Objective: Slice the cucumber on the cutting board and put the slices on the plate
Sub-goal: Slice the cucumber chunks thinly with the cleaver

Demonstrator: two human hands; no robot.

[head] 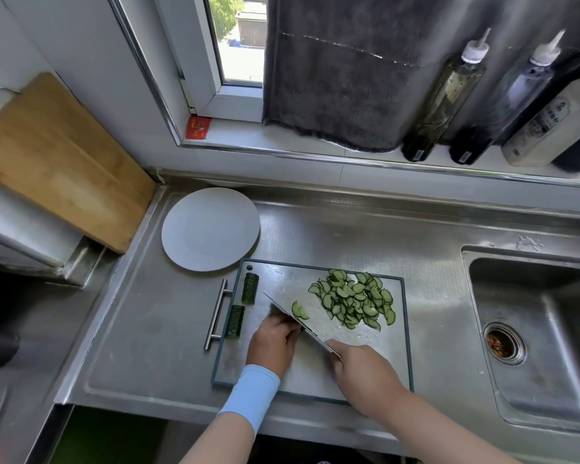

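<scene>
A steel cutting board (395, 356) with a dark rim lies on the counter. A heap of thin cucumber slices (355, 299) covers its far right part, and two more slices (299, 310) lie beside the knife blade. Two uncut cucumber pieces (250, 288) (235, 321) rest along the board's left edge. My right hand (362, 370) grips the handle of a knife (292, 314), blade edge down on the board. My left hand (273, 339) sits curled right behind the blade; what it holds is hidden. The white plate (211, 229) stands empty beyond the board's far left corner.
A sink (543, 326) opens to the right of the board. A wooden board (47, 159) leans against the wall at the left. Bottles (446, 98) and a dark towel (342, 72) occupy the windowsill behind. A bar handle (217, 313) lies beside the board's left edge.
</scene>
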